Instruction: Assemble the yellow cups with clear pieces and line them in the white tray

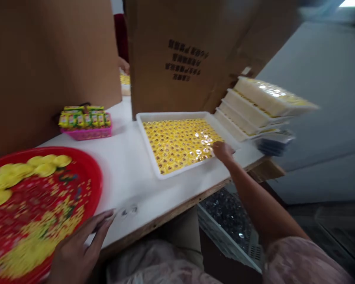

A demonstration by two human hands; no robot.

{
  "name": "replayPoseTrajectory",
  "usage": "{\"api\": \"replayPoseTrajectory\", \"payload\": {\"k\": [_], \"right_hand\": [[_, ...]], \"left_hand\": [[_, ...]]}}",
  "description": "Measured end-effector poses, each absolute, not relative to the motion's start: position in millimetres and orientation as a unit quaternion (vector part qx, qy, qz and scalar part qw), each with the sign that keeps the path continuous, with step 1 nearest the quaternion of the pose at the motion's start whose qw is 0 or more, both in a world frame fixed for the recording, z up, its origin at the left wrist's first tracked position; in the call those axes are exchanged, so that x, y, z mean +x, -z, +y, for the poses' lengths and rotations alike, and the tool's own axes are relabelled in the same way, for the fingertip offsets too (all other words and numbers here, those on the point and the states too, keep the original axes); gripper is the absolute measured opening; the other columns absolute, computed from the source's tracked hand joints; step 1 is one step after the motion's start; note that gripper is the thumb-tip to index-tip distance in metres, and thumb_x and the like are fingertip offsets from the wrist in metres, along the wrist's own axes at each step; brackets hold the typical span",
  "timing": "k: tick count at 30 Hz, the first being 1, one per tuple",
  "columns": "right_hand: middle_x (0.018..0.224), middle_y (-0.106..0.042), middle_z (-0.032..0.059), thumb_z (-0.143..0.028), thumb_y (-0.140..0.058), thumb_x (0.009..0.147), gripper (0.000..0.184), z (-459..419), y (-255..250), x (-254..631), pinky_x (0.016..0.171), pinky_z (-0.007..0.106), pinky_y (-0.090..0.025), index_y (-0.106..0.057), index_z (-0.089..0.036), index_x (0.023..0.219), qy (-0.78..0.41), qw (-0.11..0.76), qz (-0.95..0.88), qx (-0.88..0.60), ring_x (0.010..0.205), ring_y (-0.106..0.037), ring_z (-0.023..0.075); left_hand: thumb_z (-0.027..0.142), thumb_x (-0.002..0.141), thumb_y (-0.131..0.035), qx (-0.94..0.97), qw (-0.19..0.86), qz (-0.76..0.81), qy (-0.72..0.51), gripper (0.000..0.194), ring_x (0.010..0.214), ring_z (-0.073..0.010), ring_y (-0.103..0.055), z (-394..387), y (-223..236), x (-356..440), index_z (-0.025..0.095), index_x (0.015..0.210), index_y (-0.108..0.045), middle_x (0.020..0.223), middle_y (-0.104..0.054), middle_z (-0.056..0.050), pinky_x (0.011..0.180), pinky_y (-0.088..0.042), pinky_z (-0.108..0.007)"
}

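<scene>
My right hand [223, 151] reaches out to the near right corner of a white tray [148, 138] packed with small yellow wrapped pieces; its fingers rest on the pieces, curled, and what they hold is hidden. My left hand [77, 248] lies at the edge of a big red tray [91, 173] with yellow discs and small yellow bits. Its fingers are stretched flat, and the tips touch a small clear wrapper [127, 211] on the white tabletop [124, 165].
A pink basket [87, 132] of yellow-green packets stands by a tall cardboard box [32, 59]. Another cardboard box [189, 51] rises behind the white tray. A tilted stack of filled white trays [254, 106] hangs past the table's right end. A crate [225, 232] sits below. Another person's hand [123, 64] shows between the boxes.
</scene>
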State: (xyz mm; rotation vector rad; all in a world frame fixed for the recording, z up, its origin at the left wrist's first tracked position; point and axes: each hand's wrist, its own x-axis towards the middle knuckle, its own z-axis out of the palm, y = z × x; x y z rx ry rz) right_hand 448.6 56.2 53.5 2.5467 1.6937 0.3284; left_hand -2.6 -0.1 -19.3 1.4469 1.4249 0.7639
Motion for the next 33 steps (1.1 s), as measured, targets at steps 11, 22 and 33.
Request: {"api": "replayPoseTrajectory", "payload": {"k": [11,22,33], "right_hand": [[0.099,-0.066,0.0107,-0.014,-0.053,0.086,0.017,-8.4,14.7,213.9,0.084,0.03,-0.048,-0.067,-0.014,0.095,0.163,-0.115,0.845,0.496,0.096,-0.059,0.0189],[0.098,-0.063,0.0111,0.0,-0.045,0.079,0.026,-6.8,45.7,195.5,0.075,0.033,-0.052,-0.065,-0.016,0.082,0.023,-0.114,0.873,0.473,0.086,-0.058,0.0217],[0.1,-0.065,0.0094,-0.001,-0.04,0.08,0.032,-5.4,59.6,195.6,0.077,0.032,-0.055,-0.063,-0.018,0.092,0.031,-0.179,0.853,0.489,0.09,-0.062,0.0206]], "left_hand": [[0.039,0.083,-0.052,0.673,0.364,0.582,-0.276,0.028,0.078,-0.0189,-0.068,-8.0,25.8,-4.7,0.02,0.097,-0.067,0.092,-0.072,-0.005,0.073,-0.054,-0.029],[0.041,0.086,-0.045,0.591,-0.001,0.779,-0.21,0.037,0.089,-0.0219,-0.063,62.9,-11.7,-144.7,0.016,0.108,-0.06,0.108,-0.065,-0.01,0.08,-0.047,-0.033],[0.037,0.076,-0.056,0.579,0.031,0.812,-0.063,0.035,0.087,-0.0323,-0.063,113.8,10.8,-212.1,0.012,0.1,-0.058,0.091,-0.068,-0.016,0.071,-0.044,-0.036]]}}
